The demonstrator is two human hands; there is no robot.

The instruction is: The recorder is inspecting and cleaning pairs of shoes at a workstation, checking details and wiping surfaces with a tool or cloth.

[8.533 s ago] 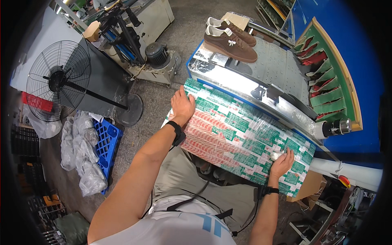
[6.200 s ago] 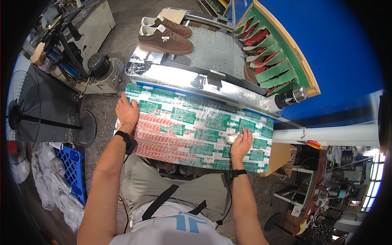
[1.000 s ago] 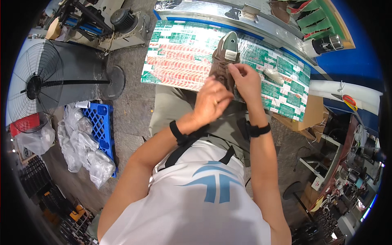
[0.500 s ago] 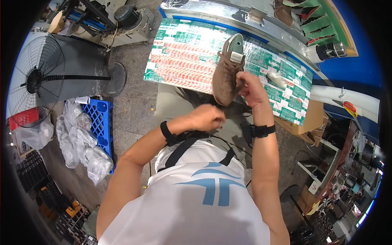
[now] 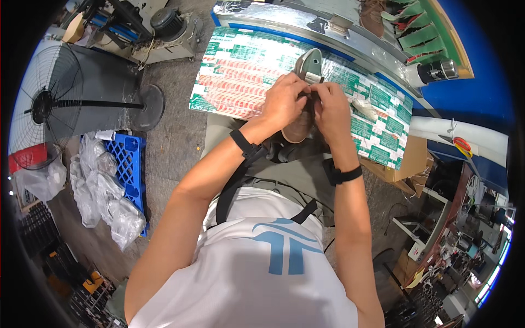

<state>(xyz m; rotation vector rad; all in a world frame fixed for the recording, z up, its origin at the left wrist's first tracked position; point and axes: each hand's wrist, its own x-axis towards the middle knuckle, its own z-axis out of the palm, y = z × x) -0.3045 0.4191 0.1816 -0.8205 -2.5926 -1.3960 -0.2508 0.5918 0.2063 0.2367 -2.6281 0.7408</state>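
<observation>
A brown lace-up shoe (image 5: 296, 131) rests on the table's near edge, toe toward me, its grey-green insole showing at the heel end and a white label on its tongue. Over the lacing, my left hand (image 5: 284, 98) is closed, thumb and fingertips pinched together. Opposite it my right hand (image 5: 331, 106) pinches as well, the fingertips of both almost touching. Between them runs a thin brown shoelace (image 5: 310, 93), mostly hidden by the fingers. The middle of the shoe is covered by my hands.
The table (image 5: 235, 71) has a green, white and red patterned cover under clear film. A small whitish bundle (image 5: 365, 108) lies on its right side. Left are a floor fan (image 5: 44, 106) and a blue plastic pallet (image 5: 133, 164) with clear bags. A cardboard box (image 5: 407, 158) stands right.
My left hand has moved up and forward from near my waist to the shoe's lacing. The right hand has shifted slightly up and inward to meet it.
</observation>
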